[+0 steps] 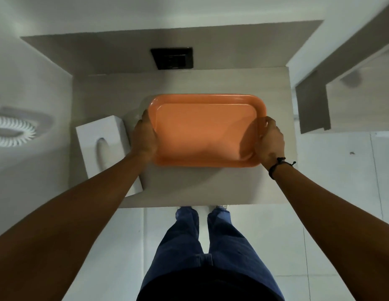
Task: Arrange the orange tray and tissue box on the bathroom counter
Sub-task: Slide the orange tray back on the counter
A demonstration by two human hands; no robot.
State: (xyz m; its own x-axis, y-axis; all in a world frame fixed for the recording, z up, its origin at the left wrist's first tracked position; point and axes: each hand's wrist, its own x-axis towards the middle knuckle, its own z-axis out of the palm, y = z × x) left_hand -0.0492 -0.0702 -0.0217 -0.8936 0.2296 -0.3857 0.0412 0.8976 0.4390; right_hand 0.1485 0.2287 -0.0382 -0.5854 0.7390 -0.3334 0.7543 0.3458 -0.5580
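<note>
Left hand [144, 135] is wrapped around the short left edge of the orange tray [202, 131], with the white tissue box [104, 144] sitting just beside it near the counter's [189, 187] left edge. Right hand [270, 140] clamps the opposite edge, so the grip's balanced and level, probably for squaring the tray up mid-counter. Can't tell if it's touching down or hovering.

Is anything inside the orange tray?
Nothing: the tray floor is bare orange with shadows. Left hand and right hand grip its short edges, covering the rim there. The tissue box sits outside, left.
</note>
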